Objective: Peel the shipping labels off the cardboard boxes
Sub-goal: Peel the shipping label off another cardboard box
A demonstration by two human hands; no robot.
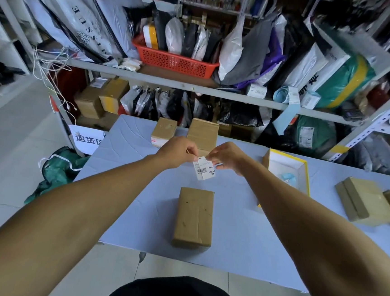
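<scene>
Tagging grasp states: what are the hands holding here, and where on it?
Both hands pinch one peeled shipping label at its top edge: left hand on the upper left corner, right hand on the upper right. It hangs free above the table.

Both forearms are bare right up to the bottom corners of the view, with no sleeve, watch, bracelet or glove on either. The left hand [177,152] and right hand [228,158] carry no rings that can be made out. Low in the middle is a dark, black garment [176,295] covering the person's front, plain and without visible markings.
</scene>
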